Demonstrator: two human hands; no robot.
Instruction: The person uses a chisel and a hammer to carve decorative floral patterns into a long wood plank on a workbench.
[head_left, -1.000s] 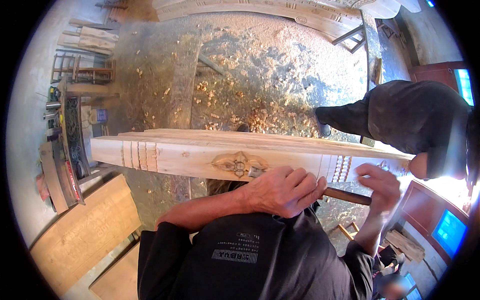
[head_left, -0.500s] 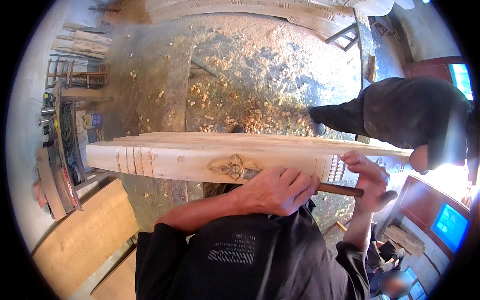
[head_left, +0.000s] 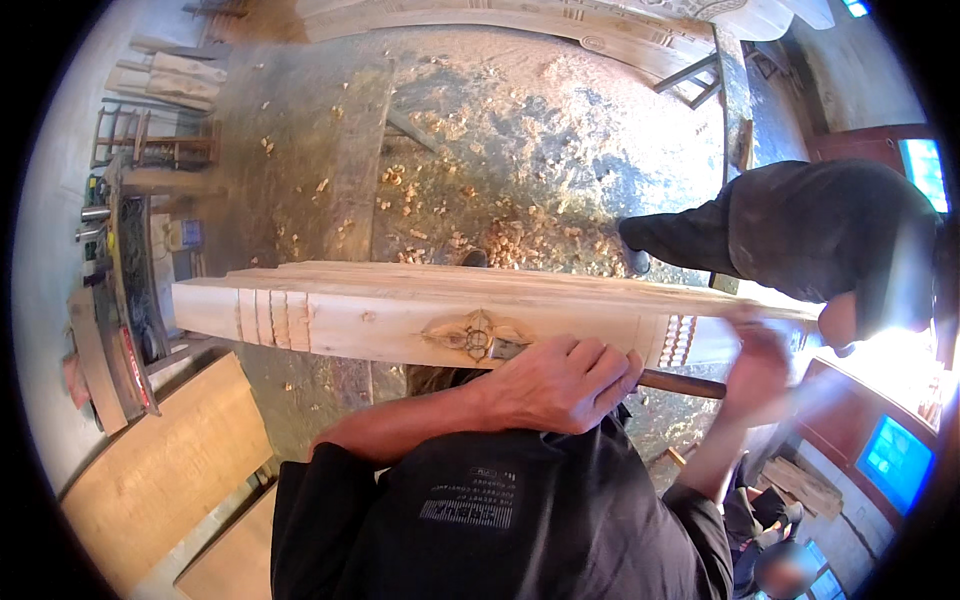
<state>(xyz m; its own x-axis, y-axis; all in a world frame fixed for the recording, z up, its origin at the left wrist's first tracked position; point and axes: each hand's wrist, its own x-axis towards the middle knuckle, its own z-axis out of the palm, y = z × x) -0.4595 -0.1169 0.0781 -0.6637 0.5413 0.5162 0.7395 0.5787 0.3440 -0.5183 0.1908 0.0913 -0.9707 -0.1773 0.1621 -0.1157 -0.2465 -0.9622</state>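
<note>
A long pale wooden beam [head_left: 380,332] lies crosswise in front of me, with a carved flower motif [head_left: 478,336] near its middle. My left hand [head_left: 570,382] is closed around a wood chisel, its fingers wrapped over the tool. The metal blade [head_left: 507,348] rests against the edge of the flower, while the brown wooden handle [head_left: 685,384] sticks out to the right. Close to the butt of the handle is my right hand [head_left: 758,365], smeared by motion, so its fingers cannot be made out.
Wood shavings [head_left: 510,243] litter the floor beyond the beam. A person in dark clothes [head_left: 800,225] is at the right end of the beam. Another carved piece [head_left: 500,18] lies at the far side. Boards [head_left: 175,470] stand at lower left, beside a tool rack [head_left: 125,260].
My right hand has gone from clearly seen, with fingers raised near the handle's end, to a blur slightly farther right. The left hand and chisel have hardly moved.
</note>
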